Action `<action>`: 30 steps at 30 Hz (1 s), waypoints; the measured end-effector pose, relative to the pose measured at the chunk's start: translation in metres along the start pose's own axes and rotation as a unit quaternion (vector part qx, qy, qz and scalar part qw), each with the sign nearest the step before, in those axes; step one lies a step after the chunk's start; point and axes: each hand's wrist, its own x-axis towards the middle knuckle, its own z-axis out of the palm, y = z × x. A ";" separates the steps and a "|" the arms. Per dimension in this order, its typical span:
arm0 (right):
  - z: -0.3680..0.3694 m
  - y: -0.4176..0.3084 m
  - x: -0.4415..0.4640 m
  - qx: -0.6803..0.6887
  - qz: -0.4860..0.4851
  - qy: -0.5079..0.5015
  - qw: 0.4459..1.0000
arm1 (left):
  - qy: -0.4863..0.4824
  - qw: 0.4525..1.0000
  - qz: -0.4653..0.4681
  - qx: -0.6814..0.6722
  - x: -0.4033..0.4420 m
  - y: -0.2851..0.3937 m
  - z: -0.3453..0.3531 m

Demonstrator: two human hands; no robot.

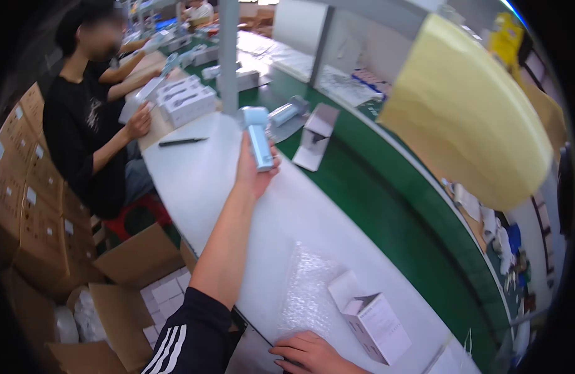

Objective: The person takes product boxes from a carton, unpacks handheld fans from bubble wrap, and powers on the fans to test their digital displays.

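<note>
A light blue handheld device [260, 144] with a wide head lies in my left hand [255, 169], which is stretched out over the white table [237, 224]. My fingers wrap round its handle. Near the table's front edge is my right hand [309, 353], fingers apart and holding nothing, just below a sheet of bubble wrap [307, 290]. To the right of the wrap lies an open white box [379, 327] with its flap up. Beyond the device, another device in clear wrapping [286, 115] rests by an open box [317, 134].
A co-worker [81, 118] sits at the left, holding an item near white boxes [187, 103]. A black pen [182, 142] lies on the table. A metal post [228, 56] rises ahead, yellow sheet [468, 112] hangs at right, and cartons [141, 255] stand at lower left.
</note>
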 end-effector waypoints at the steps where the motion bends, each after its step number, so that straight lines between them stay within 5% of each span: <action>1: 0.001 0.002 -0.003 -0.001 -0.004 -0.001 1.000 | -0.006 1.000 0.011 0.023 -0.002 -0.001 0.001; 11: 0.009 0.016 -0.013 -0.005 -0.078 0.008 0.997 | -0.030 0.982 0.132 0.134 -0.046 -0.005 0.018; 16: 0.005 0.016 -0.014 -0.020 -0.113 0.023 0.993 | -0.006 0.959 0.092 0.267 -0.078 -0.020 0.032; 22: 0.009 0.023 -0.016 -0.049 -0.160 0.053 0.984 | -0.022 0.877 -0.020 0.479 -0.183 -0.016 0.046; 30: 0.009 -0.001 -0.027 -0.229 -0.208 0.155 0.938 | 0.020 0.776 0.000 0.631 -0.266 -0.052 0.059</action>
